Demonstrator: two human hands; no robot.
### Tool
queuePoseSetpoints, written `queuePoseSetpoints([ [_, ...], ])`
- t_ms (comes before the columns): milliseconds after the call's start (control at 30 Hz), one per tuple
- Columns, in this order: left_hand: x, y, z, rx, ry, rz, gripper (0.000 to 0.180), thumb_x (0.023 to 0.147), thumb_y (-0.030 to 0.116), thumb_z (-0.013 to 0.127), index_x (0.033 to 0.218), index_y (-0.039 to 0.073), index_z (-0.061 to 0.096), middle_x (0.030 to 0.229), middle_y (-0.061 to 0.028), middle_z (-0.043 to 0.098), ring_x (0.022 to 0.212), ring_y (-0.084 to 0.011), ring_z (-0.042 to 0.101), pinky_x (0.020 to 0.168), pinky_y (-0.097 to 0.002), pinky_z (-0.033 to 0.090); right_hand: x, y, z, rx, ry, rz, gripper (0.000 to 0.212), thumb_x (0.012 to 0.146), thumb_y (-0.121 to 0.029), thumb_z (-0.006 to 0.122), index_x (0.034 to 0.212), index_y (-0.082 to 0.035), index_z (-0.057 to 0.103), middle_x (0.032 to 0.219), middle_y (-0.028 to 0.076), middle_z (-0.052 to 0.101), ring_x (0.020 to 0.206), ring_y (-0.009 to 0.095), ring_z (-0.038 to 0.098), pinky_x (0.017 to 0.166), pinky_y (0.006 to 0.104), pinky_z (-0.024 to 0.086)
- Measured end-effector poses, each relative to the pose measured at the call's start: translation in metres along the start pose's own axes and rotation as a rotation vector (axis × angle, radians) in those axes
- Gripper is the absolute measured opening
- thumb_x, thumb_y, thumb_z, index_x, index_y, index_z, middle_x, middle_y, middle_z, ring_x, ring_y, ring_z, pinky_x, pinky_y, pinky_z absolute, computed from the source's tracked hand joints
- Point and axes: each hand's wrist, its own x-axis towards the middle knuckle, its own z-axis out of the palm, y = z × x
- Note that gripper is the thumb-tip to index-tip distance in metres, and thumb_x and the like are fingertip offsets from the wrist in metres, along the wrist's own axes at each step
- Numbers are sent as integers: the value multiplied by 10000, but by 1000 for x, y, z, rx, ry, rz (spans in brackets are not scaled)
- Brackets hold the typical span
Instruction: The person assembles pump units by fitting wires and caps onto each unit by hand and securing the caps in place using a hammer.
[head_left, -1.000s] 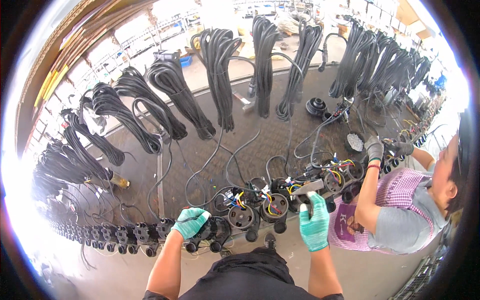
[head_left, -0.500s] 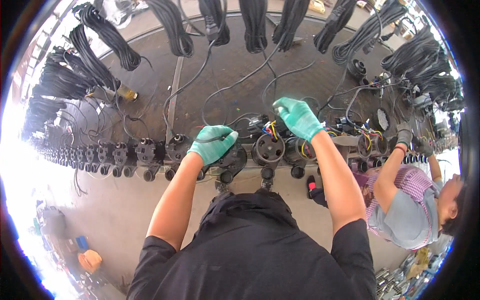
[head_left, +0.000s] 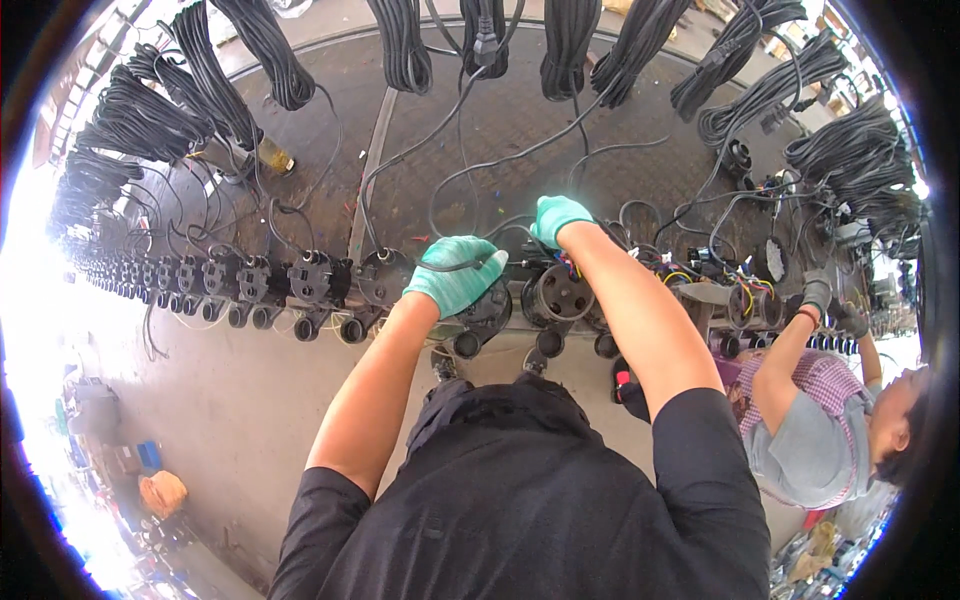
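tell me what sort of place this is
Probably a factory assembly area: matching black housings line the near edge of a long workbench, bundled black cables line its far side, and a gloved co-worker is alongside.

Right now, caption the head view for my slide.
Gloved left hand holds black cable; right hand near round housing.

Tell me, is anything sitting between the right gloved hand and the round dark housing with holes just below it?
Yes: a few coloured wires show between the right hand and the round housing, at its upper edge. The right forearm covers part of that spot, so what else lies there can't be told.
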Motion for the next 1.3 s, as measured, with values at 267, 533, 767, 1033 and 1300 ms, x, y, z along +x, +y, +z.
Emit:
queuePoseSetpoints([
  [267, 4, 8, -4, 56, -8, 11, 256, 947, 270, 707, 985, 26, 771, 898, -151, 749, 783, -272, 720, 753, -367, 559, 22, 31, 23, 322, 17, -1, 470, 872, -246, 791, 1288, -52, 689, 1283, 158, 717, 1125, 322, 709, 969, 405, 551],
  [533, -4, 24, -8, 243, -2, -74, 325, 942, 336, 696, 1046, 36, 766, 991, -153, 751, 942, -307, 713, 881, -417, 553, -76, 5, 1, 1014, 806, -165, 184, 881, -78, 789, 1022, -42, 677, 936, 49, 716, 825, 159, 665, 779, 304, 533],
  [767, -64, 44, -16, 391, 279, 72, 336, 945, 281, 689, 1133, 5, 727, 1144, -173, 729, 1112, -345, 665, 988, -406, 527, -137, 2, 29, 997, 1212, -205, 190, 841, 26, 793, 963, -44, 664, 890, 38, 653, 726, 123, 599, 676, 283, 507],
  [1033, -16, 87, 39, -958, 94, -284, 565, 1070, 414, 540, 1442, -11, 545, 1316, -142, 669, 1206, -224, 641, 1011, -382, 515, -162, -22, 49, 1062, 1429, -150, 247, 800, 44, 824, 968, -48, 668, 926, 90, 683, 802, 221, 670, 739, 320, 543],
  [1300, 72, 54, 49, -1597, -182, -533, 552, 1059, 526, 490, 1250, 32, 646, 1194, -179, 712, 1083, -342, 693, 1006, -494, 541, -178, -32, 65, 965, 1292, -327, 276, 789, -13, 850, 986, -63, 664, 1001, 126, 690, 818, 316, 701, 713, 358, 582],
])
